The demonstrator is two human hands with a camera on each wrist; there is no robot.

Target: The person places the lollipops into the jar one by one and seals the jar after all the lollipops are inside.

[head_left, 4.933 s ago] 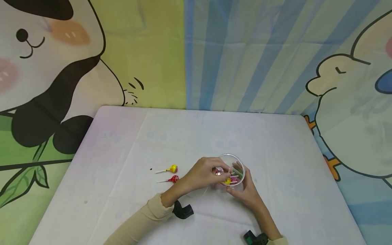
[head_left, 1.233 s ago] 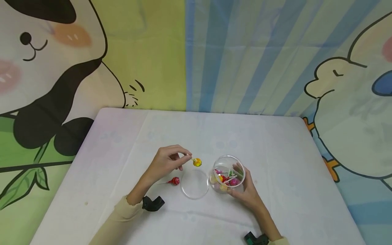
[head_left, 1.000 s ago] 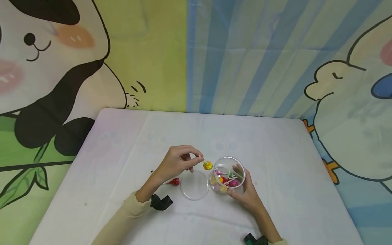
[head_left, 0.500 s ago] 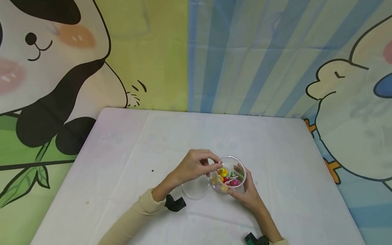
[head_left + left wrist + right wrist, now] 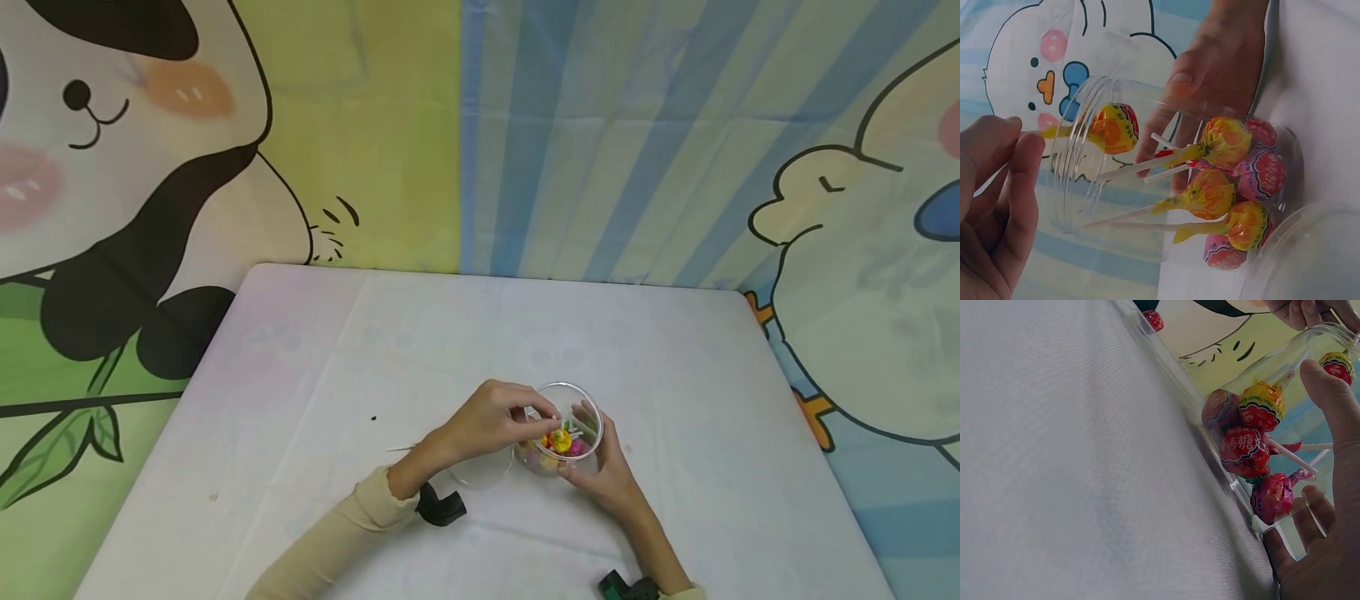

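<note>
My left hand [image 5: 491,425] pinches a yellow-wrapped lollipop [image 5: 1114,129] by its stick at the mouth of a clear round jar [image 5: 534,467]. In the left wrist view the candy head is inside the jar, just past the threaded rim, above the others. My right hand [image 5: 606,467] grips the jar's right side, with the thumb and fingers round its wall. Several lollipops lie in the jar, among them a yellow one [image 5: 1247,226], a pink one [image 5: 1259,177] and a red one [image 5: 1244,452].
A clear round lid [image 5: 483,477] lies on the white table [image 5: 300,500] left of the jar, partly under my left arm. Beyond it lies a red lollipop [image 5: 1152,321], mostly hidden from the head view. A small dark speck [image 5: 373,417] is farther left.
The yellow lollipop, lying on the table in the oldest frame, is now in my left hand. That hand has carried it rightward over the lid and into the jar's mouth. My right hand stays put.
</note>
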